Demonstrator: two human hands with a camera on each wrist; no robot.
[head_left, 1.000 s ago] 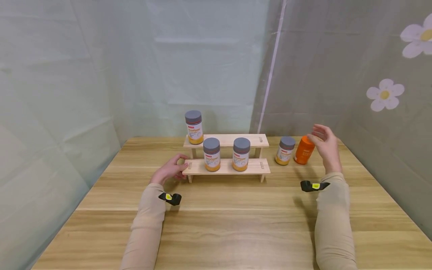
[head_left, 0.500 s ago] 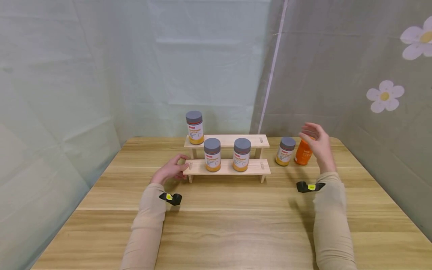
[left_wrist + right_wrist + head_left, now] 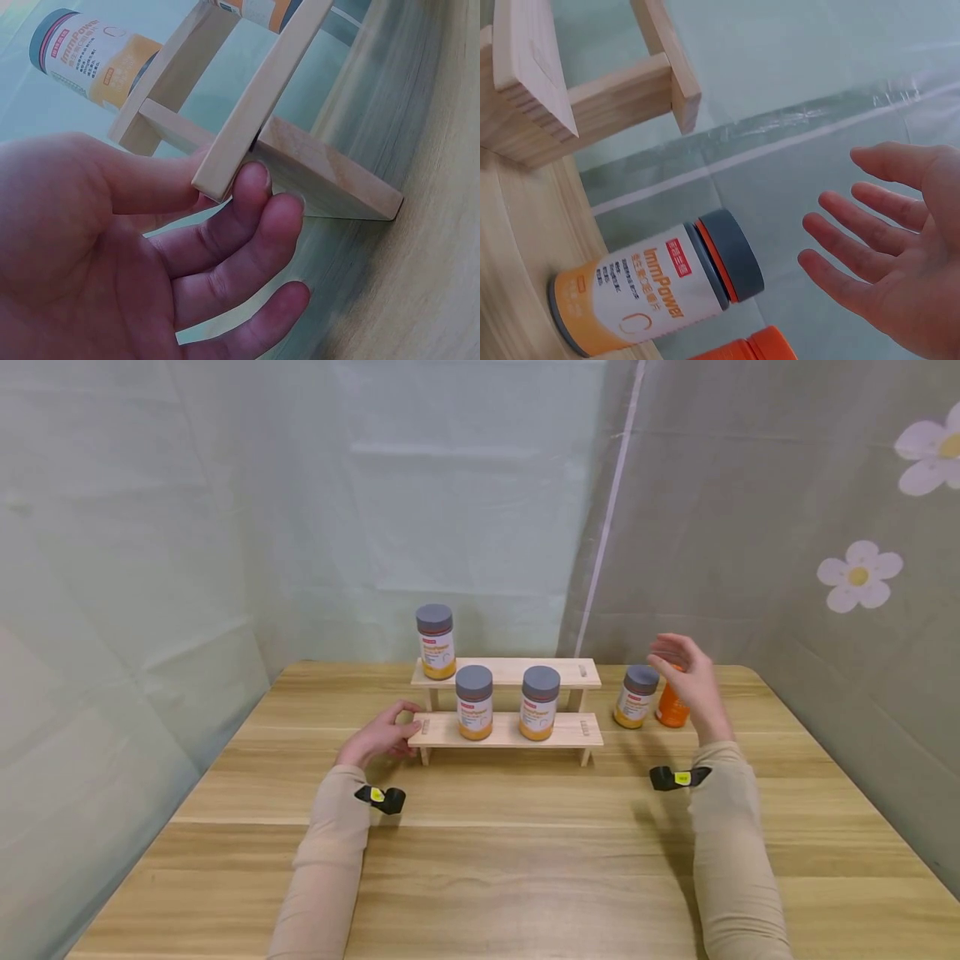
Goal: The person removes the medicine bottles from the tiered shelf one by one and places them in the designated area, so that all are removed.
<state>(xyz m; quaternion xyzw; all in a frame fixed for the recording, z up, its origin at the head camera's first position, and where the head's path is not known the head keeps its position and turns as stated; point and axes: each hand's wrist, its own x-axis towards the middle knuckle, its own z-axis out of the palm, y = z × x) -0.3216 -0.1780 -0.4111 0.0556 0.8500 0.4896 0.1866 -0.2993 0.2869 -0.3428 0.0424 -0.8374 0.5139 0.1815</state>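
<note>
My left hand (image 3: pixel 381 735) pinches the left end of the lower board of a two-tier wooden rack (image 3: pixel 506 735), thumb on top and fingers beneath, as the left wrist view shows. My right hand (image 3: pixel 690 675) hovers with relaxed, parted fingers and holds nothing. Just left of it on the table stands a grey-lidded supplement jar (image 3: pixel 634 700) with a white and yellow label; the right wrist view shows a gap between fingers and the jar's lid (image 3: pixel 733 255). Partly hidden behind the right hand is an orange bottle (image 3: pixel 672 706).
Two like jars, a left one (image 3: pixel 474 703) and a right one (image 3: pixel 539 703), stand on the lower tier. Another jar (image 3: pixel 436 643) stands at the left end of the upper tier. The wood-grain table (image 3: pixel 480 860) is enclosed by pale sheeting (image 3: pixel 465 510) behind and at the sides.
My right hand has moved left, from above the orange bottle toward the grey-lidded jar beside the rack. The left hand keeps its hold on the rack.
</note>
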